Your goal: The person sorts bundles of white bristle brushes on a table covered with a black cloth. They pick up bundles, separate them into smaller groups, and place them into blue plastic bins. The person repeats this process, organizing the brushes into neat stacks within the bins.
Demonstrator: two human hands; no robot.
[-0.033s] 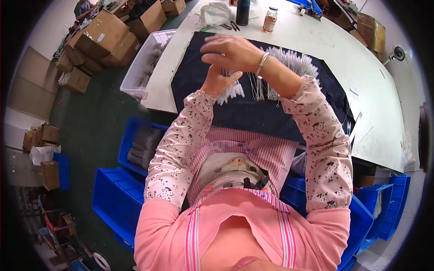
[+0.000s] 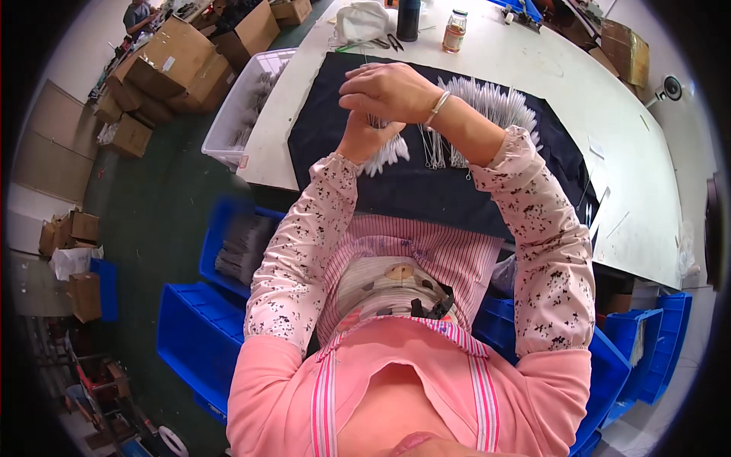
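Note:
A bunch of thin wire brushes with white bristle heads (image 2: 387,156) is gripped in my left hand (image 2: 361,137), the heads pointing toward me. Right above it, my right hand (image 2: 392,93) bends over the far part of the bunch, its fingers curled and close together. What those fingertips pinch is hidden behind the hand. Just right of my hands, more of these brushes (image 2: 491,103) lie in a dense row on a dark cloth (image 2: 434,194). Wire loops (image 2: 434,152) at their ends show along the near side of the row.
On the white table (image 2: 609,167) stand a dark bottle (image 2: 408,21) and a glass jar (image 2: 454,32), near a white cloth bag (image 2: 362,23) and black scissors (image 2: 394,43). A white crate (image 2: 221,133) of brushes is at left. Blue bins (image 2: 199,327) flank me. Another person (image 2: 138,17) is far left.
My right hand's fingers have drawn closer together and slightly down over the bunch. The left thumb, stretched out before, is now more tucked under the right hand.

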